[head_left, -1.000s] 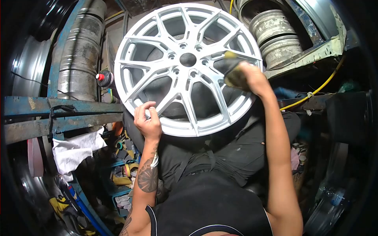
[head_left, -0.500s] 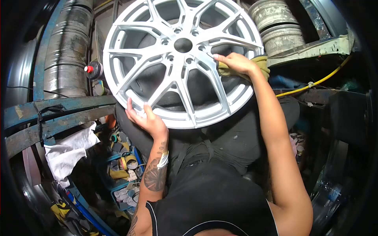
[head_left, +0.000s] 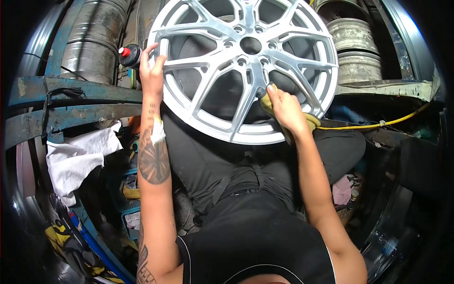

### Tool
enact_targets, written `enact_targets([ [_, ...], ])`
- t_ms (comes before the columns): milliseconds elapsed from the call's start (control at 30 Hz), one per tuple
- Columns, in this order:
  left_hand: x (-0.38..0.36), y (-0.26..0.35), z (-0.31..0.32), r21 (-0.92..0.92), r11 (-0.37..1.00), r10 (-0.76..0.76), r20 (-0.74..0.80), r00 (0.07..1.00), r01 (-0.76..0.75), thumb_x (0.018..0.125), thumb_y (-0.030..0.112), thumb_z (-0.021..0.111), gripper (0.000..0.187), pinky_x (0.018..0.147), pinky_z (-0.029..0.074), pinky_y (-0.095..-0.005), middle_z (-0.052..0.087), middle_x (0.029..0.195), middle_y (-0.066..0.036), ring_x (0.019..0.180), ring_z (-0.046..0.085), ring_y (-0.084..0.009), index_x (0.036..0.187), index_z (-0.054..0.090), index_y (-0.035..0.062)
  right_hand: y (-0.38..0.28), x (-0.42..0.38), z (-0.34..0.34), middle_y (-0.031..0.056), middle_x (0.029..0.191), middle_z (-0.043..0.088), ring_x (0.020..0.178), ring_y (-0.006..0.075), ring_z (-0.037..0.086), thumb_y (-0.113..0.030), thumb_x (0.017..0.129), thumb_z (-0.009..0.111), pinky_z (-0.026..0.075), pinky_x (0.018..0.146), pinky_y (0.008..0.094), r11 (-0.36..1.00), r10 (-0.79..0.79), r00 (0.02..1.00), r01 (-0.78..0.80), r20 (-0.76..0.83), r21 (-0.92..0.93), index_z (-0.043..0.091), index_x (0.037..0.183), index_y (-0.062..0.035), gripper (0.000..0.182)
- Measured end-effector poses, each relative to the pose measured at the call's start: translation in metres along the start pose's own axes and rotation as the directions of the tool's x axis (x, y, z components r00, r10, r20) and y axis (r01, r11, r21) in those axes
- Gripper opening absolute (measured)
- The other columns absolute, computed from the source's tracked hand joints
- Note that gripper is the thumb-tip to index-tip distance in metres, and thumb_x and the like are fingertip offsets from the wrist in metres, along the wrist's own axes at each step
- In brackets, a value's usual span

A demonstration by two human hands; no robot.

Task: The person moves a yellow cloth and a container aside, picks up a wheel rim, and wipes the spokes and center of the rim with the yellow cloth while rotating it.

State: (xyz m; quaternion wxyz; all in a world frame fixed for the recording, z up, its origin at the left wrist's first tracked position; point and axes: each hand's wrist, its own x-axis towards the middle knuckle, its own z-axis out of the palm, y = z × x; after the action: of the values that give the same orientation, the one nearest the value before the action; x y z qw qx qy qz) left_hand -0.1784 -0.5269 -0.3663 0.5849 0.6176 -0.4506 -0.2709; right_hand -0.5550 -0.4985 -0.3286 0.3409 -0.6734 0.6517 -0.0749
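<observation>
Wheel (head_left: 246, 71) sits on my lap, filling the upper middle of the frame, its face turned up to me. My right hand (head_left: 283, 109) is closest to the hub: its fingers (head_left: 273, 92) press a yellow cloth (head_left: 309, 120) on a spoke just below and right of the hub hole. My left hand (head_left: 152, 71) lies flat and open on the rim at the upper left, holding nothing, beside a red-capped can (head_left: 128, 54).

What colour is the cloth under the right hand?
The cloth is dull yellow, seen in the head view, pressed by the right hand against the silver wheel.
</observation>
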Motion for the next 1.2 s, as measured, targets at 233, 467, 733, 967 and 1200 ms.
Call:
enact_targets([
  [233,0.025,-0.018,-0.003,-0.121,0.989,-0.090,0.011,0.996,0.090,0.093,0.016,0.066,0.043,0.109,0.039,-0.0328,0.058,0.135,-0.014,0.123,0.055,-0.0216,0.133,0.060,0.0002,-0.008,-0.094,-0.024,0.0224,0.094,0.073,0.084,0.0408,0.071,-0.027,0.099,0.067,0.056,0.076,0.0489,0.890,-0.452,0.891,0.448,-0.039,-0.082,0.066,0.125,0.0021,0.039],
  [467,0.018,-0.020,-0.003,0.199,0.979,-0.027,-0.050,0.998,0.037,0.094,0.014,0.065,0.040,0.108,0.044,-0.0363,0.066,0.130,-0.019,0.123,0.061,-0.0278,0.132,0.060,0.0012,-0.027,-0.092,0.022,0.0219,0.131,0.068,0.123,0.0335,0.065,-0.025,0.097,0.064,0.048,0.109,0.0438,0.765,-0.638,0.730,0.638,0.245,0.089,0.061,0.133,0.0043,0.046],
  [733,0.013,0.013,0.008,0.451,0.884,-0.096,-0.079,0.992,0.121,0.092,0.027,0.069,0.054,0.106,0.047,-0.0399,0.064,0.134,-0.024,0.123,0.063,-0.0340,0.139,0.054,0.0059,0.005,-0.115,0.030,0.0139,0.143,0.061,0.132,0.0301,0.058,-0.028,0.092,0.065,0.038,0.118,0.0451,0.615,-0.746,0.641,0.767,0.180,-0.181,0.051,0.151,-0.0098,0.063],
  [967,0.013,0.003,0.004,0.387,0.917,-0.084,-0.041,0.996,0.093,0.093,0.025,0.067,0.054,0.103,0.048,-0.0409,0.064,0.133,-0.025,0.119,0.065,-0.0339,0.141,0.052,0.0063,-0.068,-0.057,0.085,0.0181,0.152,0.053,0.142,0.0312,0.048,-0.041,0.103,0.053,0.030,0.123,0.0435,0.625,-0.757,0.641,0.766,0.122,-0.149,0.045,0.151,0.0019,0.065],
  [1200,0.011,0.015,0.009,0.499,0.855,-0.128,-0.056,0.990,0.139,0.092,0.024,0.067,0.055,0.103,0.048,-0.0424,0.065,0.129,-0.028,0.117,0.066,-0.0379,0.142,0.049,0.0089,-0.041,-0.059,0.052,0.0210,0.145,0.058,0.141,0.0337,0.049,-0.054,0.101,0.054,0.029,0.124,0.0437,0.569,-0.791,0.602,0.791,0.114,-0.224,0.052,0.144,0.0056,0.073],
])
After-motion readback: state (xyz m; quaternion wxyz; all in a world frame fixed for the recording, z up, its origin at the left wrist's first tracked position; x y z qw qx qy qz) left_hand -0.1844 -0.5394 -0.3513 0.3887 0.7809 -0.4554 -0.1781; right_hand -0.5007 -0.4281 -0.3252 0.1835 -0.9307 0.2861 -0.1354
